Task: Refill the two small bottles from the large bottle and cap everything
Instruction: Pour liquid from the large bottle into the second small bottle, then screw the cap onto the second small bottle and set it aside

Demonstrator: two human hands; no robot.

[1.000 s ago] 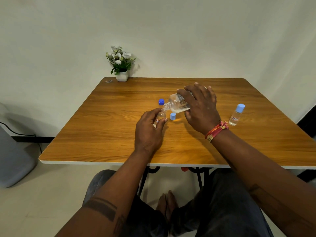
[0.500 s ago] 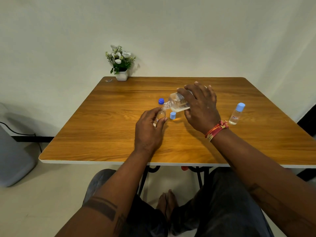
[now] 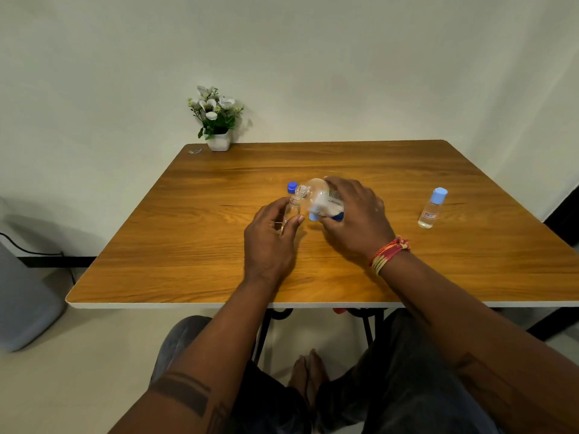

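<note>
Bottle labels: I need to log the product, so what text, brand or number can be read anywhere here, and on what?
No text is readable.
Capped small bottle: red-edged label, print too small.
Small bottle in the left hand: label mostly hidden.
Large bottle in the right hand: white and blue label, blurred.

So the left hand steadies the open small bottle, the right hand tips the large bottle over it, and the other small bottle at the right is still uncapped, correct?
Not quite. In the head view the other small bottle at the right already wears its light blue cap. The rest holds: the left hand steadies the open small bottle, and the right hand tips the large bottle over it.
</note>
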